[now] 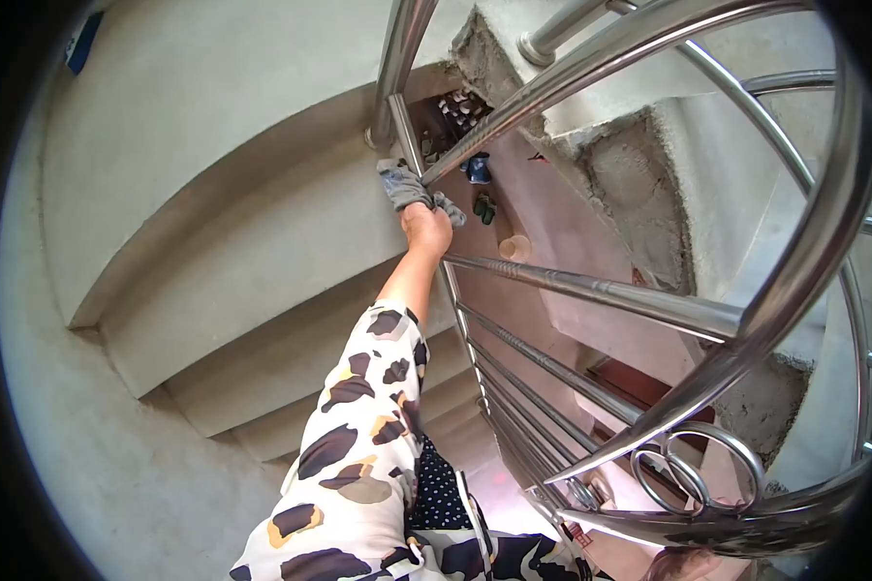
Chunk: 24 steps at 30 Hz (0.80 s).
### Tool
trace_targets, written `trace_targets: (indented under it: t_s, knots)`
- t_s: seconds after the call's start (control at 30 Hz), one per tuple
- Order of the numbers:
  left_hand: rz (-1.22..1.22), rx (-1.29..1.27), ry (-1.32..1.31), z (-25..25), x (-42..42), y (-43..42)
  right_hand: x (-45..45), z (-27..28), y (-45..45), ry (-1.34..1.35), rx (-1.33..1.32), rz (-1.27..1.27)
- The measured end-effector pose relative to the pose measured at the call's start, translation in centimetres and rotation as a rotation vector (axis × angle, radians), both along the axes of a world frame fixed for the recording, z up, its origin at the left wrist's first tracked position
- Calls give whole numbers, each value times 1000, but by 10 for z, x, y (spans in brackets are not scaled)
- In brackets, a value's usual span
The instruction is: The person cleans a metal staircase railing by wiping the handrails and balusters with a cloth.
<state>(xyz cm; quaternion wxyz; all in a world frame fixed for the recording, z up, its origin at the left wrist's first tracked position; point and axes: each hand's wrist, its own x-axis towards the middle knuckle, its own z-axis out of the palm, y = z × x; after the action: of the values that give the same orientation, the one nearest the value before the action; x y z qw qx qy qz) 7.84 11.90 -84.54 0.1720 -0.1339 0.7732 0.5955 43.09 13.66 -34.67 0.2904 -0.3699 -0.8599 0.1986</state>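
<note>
My left hand [426,228] reaches out and is closed around a grey cloth [404,186]. The cloth is wrapped against a thin upright bar [407,136] of the stainless steel railing, where a slanting rail joins it. One end of the cloth sticks out to the right of my fist. A patterned sleeve [349,445] covers most of that arm. At the bottom edge, beside the thick curved handrail [794,518], a small part of what looks like my right hand [683,564] shows; its fingers cannot be made out.
Bare concrete steps [252,281] curve down on the left. Railing bars [591,295] and steel rings [698,470] fill the right side. Through the gap, far below, are shoes [484,207] and a pale round container [515,248]. Rough concrete stair edges [635,184] lie beyond.
</note>
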Motion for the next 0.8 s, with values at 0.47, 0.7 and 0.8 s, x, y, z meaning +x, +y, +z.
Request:
trace_targets:
  t_s: [0.47, 0.7, 0.8]
  knots:
    - [-20, 324, -754, -22, 205, -23, -18, 1, -8, -18, 61, 23]
    - [-813, -61, -65, 36, 100, -45, -5, 17, 18, -338, 348, 322]
    - [-817, -225, -14, 6, 132, -33, -30, 25, -6, -685, 586, 334]
